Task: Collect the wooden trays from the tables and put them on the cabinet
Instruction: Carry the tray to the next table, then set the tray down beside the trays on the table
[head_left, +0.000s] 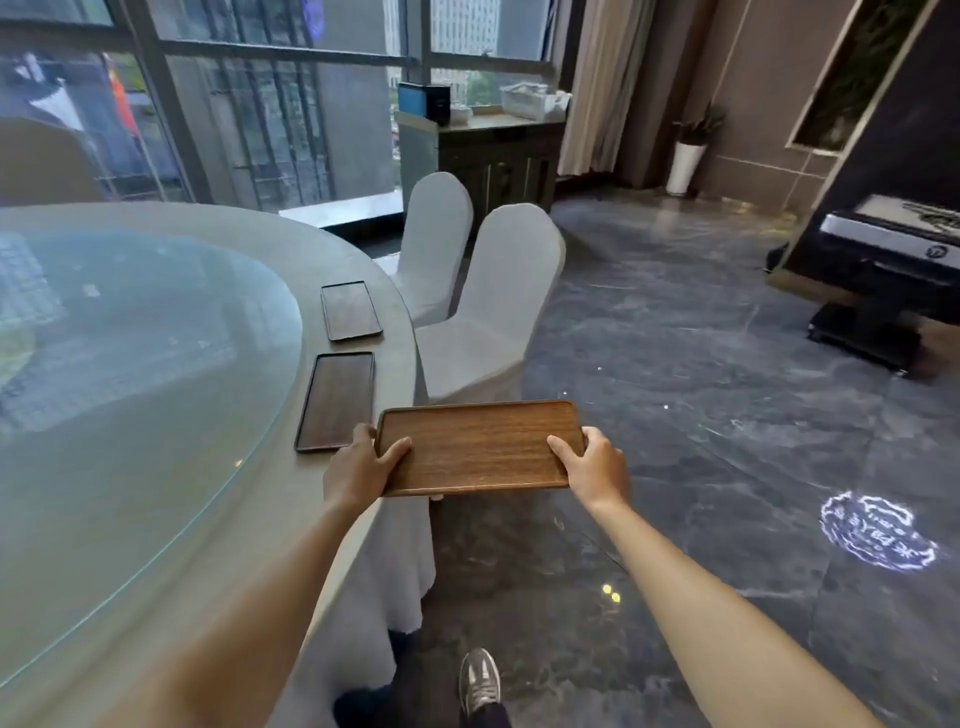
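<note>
My left hand (363, 460) and right hand (592, 462) clamp short ends of brown rectangular wooden tray (478, 447), held level off round table's (322, 249) edge. Two darker wooden trays (337, 400) lie on table. Dark cabinet (498, 156) far ahead by window.

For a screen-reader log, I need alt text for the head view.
Both hands, left hand and right hand, hold a wooden tray by its short ends beside a round table, where two darker trays remain near two covered chairs.

Single head-worn wide-angle view, looking forward and steeply down (shoe (480, 679) visible at bottom edge). Close on both forearms; round table (332, 249) left, cabinet (498, 156) far, apparently beside window.
</note>
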